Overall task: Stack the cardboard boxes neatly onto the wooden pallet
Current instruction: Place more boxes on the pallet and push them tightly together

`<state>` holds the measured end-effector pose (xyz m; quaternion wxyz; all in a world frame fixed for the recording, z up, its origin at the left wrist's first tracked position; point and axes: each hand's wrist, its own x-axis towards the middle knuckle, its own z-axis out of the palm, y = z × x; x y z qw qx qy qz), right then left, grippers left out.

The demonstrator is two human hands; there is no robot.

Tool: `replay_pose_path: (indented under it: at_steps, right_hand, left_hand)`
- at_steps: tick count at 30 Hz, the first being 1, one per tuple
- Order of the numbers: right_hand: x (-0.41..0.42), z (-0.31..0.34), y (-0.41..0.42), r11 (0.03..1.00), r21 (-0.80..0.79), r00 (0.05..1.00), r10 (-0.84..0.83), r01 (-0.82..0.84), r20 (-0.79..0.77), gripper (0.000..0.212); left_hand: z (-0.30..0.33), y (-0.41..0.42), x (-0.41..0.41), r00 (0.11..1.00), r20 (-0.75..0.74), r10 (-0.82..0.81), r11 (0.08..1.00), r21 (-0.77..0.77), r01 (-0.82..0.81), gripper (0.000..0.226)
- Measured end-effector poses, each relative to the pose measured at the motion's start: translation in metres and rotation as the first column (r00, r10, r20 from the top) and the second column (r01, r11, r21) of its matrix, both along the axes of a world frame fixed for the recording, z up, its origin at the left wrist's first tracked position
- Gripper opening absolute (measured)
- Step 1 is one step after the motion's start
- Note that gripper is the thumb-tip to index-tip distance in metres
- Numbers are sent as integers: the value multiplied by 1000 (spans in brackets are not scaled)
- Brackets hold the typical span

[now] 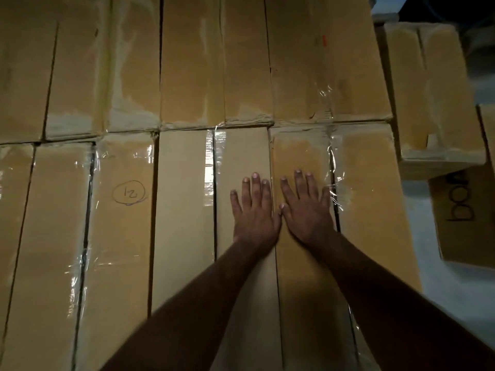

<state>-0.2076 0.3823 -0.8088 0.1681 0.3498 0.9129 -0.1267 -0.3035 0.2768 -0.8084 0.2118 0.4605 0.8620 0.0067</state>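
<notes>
Two bare forearms reach up from the bottom edge of the view, and both hands lie palm-down on the top of the stacked cardboard boxes (pixel 187 210). The left hand (pixel 253 214) is spread flat, fingers apart and straight, on a plain box (pixel 241 263) just left of a seam. The right hand (pixel 306 210) is equally flat and open, fingers fanned, on the neighbouring box (pixel 302 263) to the right of that seam. The thumbs meet or nearly meet over the seam. Neither hand grips anything; they only press or rest on the cardboard.

The boxes are long and narrow, packed side by side in two rows, a near row under the hands and a far row (pixel 187 62) butted against its ends. Clear tape (pixel 210 167) runs shiny along several lid seams, and wrinkled loose tape (pixel 333 188) sits just beside the right hand's little finger. One box to the left carries a handwritten circled number 12 (pixel 129 192). A small orange mark (pixel 324 40) shows on a far box.

To the right, apart from the main stack and lower down, stands another pile of boxes (pixel 434 89), and below it a box with dark printed letters (pixel 462 199) on its side. Pale floor (pixel 442 290) shows beside them. The pallet itself is hidden under the load.
</notes>
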Motion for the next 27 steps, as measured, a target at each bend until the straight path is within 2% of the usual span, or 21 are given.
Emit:
replay_pose_path:
  at_steps: [4,10,15,18,21,23,25,27]
  right_hand:
    - [2,-4,2,1000,-4,1000,7,-7,7,63]
    - [4,17,-5,999,-8,999,42,-42,33,65]
    - [65,29,-69,986,-87,989,148,-145,27,67]
    - [118,30,-125,970,-147,976,204,-192,70,79]
    - [161,31,-166,951,-171,951,281,-258,128,106]
    - [181,29,-188,944,-174,927,314,-281,203,125]
    - [185,27,-201,950,-141,914,307,-278,266,135]
    - [177,26,-206,963,-42,932,268,-266,242,130]
  left_hand:
    - [-4,-3,0,1000,-4,-6,999,34,6,69]
    - [6,-1,1,998,-45,-40,997,-72,37,80]
    - [21,-52,30,950,-21,-311,946,-101,307,78]
    - [22,-115,67,916,55,-397,915,-59,400,84]
    - [19,-176,100,871,54,-489,872,-13,490,103]
    - [19,-206,118,843,85,-531,842,-58,537,116]
    - [13,-219,129,829,21,-559,824,-100,558,111]
    - [5,-214,131,850,-79,-520,853,-83,514,94]
